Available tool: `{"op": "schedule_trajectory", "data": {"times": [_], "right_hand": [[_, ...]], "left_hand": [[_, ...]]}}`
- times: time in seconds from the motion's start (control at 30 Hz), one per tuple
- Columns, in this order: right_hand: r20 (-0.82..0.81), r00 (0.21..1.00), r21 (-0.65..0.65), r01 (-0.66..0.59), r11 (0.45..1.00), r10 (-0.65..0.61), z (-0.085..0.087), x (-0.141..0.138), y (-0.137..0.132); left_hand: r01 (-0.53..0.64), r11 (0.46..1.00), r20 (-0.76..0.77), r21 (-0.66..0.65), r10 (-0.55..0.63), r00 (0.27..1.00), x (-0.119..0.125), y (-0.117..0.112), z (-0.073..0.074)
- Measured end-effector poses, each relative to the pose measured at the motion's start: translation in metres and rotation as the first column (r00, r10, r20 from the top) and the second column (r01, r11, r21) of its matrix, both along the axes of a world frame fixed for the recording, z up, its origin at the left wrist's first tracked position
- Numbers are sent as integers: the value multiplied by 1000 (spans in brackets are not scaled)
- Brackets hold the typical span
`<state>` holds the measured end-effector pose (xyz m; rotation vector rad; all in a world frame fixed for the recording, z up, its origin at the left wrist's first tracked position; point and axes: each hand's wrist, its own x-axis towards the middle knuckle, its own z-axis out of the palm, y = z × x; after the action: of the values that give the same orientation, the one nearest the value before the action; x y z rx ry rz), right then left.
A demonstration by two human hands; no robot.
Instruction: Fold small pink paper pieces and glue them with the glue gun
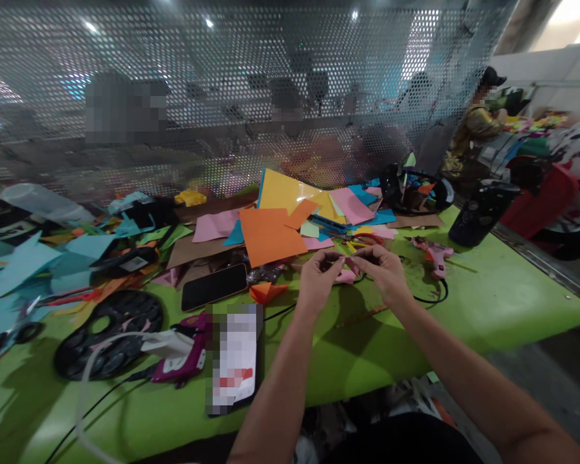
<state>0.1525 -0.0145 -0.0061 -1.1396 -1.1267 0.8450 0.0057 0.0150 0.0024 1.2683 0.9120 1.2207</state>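
Note:
Over the middle of the green table, my left hand (320, 276) and my right hand (381, 270) meet at their fingertips. Both pinch a small piece of pink paper, mostly hidden by the fingers. Just below the fingertips a pink folded paper bit (345, 277) shows; whether it joins the held piece I cannot tell. Behind my right hand lie pliers (365, 242) with red and yellow handles. A pink glue gun (435, 254) rests to the right of that hand. Under my hands, a thin brown stick (362, 316) lies on the table.
Orange paper (270, 235), yellow paper (294, 193) and a blue cutter (328, 224) lie behind. On the left are a dark phone (215, 287), a lit phone (236, 354), a purple device (183, 357) and a black tray (130, 309). A dark tumbler (481, 212) stands right. Someone sits beyond.

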Motion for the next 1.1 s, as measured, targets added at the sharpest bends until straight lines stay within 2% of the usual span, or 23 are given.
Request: {"op": "schedule_trajectory", "data": {"times": [0.33,1.1], "right_hand": [[6,999,-2,36,999,-36,-4,3,1],[44,999,0,24,1000,-24,-5,3,0]], "left_hand": [[-8,1000,-4,20,8,1000,-1,0,1],[18,1000,-27,14,-18,999,0,-2,2]]}}
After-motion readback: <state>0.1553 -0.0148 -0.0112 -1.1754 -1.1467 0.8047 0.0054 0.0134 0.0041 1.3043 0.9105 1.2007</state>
